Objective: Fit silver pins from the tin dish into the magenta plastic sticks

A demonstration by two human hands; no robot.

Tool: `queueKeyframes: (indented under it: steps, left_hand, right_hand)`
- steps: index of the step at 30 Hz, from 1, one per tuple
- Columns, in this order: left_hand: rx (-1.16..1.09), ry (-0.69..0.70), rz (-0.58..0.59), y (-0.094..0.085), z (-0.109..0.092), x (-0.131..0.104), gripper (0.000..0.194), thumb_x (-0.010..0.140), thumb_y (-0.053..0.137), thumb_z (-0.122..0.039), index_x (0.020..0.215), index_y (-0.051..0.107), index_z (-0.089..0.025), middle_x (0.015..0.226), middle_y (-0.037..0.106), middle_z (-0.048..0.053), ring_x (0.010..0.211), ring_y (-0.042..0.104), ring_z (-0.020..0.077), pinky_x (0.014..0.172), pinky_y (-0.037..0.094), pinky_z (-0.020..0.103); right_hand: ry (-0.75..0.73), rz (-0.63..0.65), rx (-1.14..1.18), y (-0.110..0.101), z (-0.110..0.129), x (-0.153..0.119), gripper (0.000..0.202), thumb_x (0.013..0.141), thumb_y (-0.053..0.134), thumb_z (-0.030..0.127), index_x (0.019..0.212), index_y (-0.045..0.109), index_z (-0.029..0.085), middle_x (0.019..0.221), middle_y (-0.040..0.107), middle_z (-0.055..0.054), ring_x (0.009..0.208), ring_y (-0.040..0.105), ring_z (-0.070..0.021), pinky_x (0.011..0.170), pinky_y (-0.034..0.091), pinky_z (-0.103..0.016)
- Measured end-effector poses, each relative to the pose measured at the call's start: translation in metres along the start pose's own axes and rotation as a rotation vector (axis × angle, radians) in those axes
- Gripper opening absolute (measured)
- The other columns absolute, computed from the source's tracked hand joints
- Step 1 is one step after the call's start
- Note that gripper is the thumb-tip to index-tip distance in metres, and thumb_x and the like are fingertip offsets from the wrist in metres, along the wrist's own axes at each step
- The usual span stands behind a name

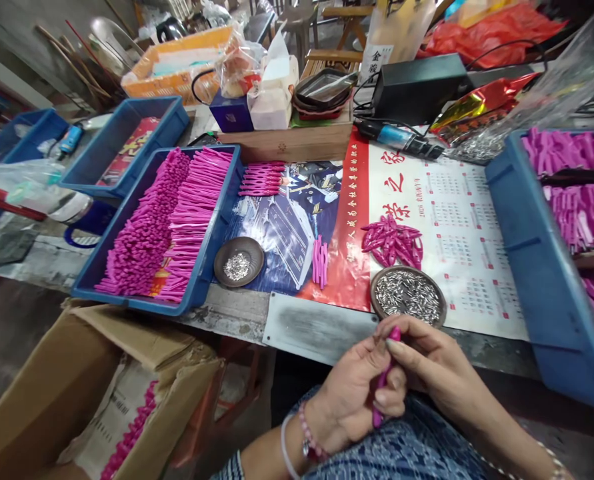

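My left hand [349, 390] is closed around a slim magenta plastic piece [383, 381], held upright just in front of the table edge. At its upper end, the thumb and fingers of my right hand [424, 350] pinch together on the piece. Whether a small part sits between those fingertips is hidden. Right behind my hands stands a round brown dish [409, 298] full of small shiny metal pins. A loose pile of darker magenta pieces [393, 243] lies behind the dish. Further left, a few thin magenta pieces [320, 261] lie side by side.
A blue bin [189, 310] of stacked magenta pieces stands at left, beside a small dish [249, 275] of tiny metal parts. Another blue bin [527, 267] borders the right. A cardboard box [31, 400] sits below at left. A metal plate [321, 327] lies along the edge.
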State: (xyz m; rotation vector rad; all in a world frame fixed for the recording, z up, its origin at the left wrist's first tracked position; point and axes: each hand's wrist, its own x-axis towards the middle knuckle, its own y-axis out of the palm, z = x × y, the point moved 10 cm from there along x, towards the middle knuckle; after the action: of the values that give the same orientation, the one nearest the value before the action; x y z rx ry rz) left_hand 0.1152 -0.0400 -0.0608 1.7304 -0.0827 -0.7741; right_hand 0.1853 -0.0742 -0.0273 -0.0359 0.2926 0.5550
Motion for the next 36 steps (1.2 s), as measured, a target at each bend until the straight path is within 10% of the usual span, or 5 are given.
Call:
queueKeyframes:
  steps: [5,11,18,28,36]
  left_hand:
    - [-0.108,-0.064,0.037,0.001,0.005,0.001,0.020,0.084,0.065,-0.035,0.091,0.059,-0.017,0.060,0.047,-0.005,0.038,0.031,0.0019,0.040,0.020,0.015]
    - [-0.314,-0.092,0.044,0.009,-0.005,-0.007,0.026,0.086,0.064,-0.034,0.088,0.062,-0.008,0.058,0.041,-0.006,0.039,0.027,0.0004,0.039,0.021,0.011]
    - [-0.363,-0.094,0.001,0.006,-0.010,-0.011,0.025,0.089,0.059,-0.032,0.087,0.063,-0.008,0.058,0.040,-0.006,0.039,0.025,0.0004,0.038,0.021,0.011]
    - [-0.353,-0.031,-0.047,-0.001,-0.018,-0.007,0.021,0.089,0.058,-0.030,0.092,0.064,-0.010,0.060,0.046,-0.004,0.039,0.027,0.0003,0.037,0.020,0.011]
    - [-0.340,-0.070,0.018,0.004,-0.015,-0.005,0.029,0.085,0.064,-0.035,0.087,0.062,-0.005,0.057,0.048,-0.005,0.035,0.029,-0.0014,0.035,0.021,0.010]
  right_hand:
    - [-0.026,0.051,-0.198,0.002,0.006,0.005,0.023,0.091,0.054,0.043,0.088,0.061,0.021,0.078,0.063,-0.003,0.072,0.060,-0.0183,0.063,0.050,-0.028]
    - [-0.270,-0.111,-1.074,-0.045,0.025,0.022,0.029,0.093,0.045,0.043,0.107,0.056,0.020,0.102,0.061,-0.012,0.087,0.062,-0.0301,0.074,0.048,-0.043]
    - [-0.186,-0.001,-1.415,-0.046,0.002,0.037,0.021,0.091,0.034,0.027,0.072,0.044,0.023,0.071,0.052,-0.004,0.053,0.055,-0.0204,0.048,0.034,-0.033]
    - [-0.012,-0.101,-0.581,-0.067,0.010,0.034,0.025,0.084,0.058,0.047,0.079,0.060,0.022,0.063,0.059,0.000,0.056,0.054,-0.0170,0.054,0.041,-0.031]
    - [0.387,0.171,0.460,0.004,-0.011,0.007,0.018,0.076,0.077,0.033,0.077,0.064,0.020,0.057,0.061,0.002,0.051,0.052,-0.0088,0.055,0.046,-0.024]
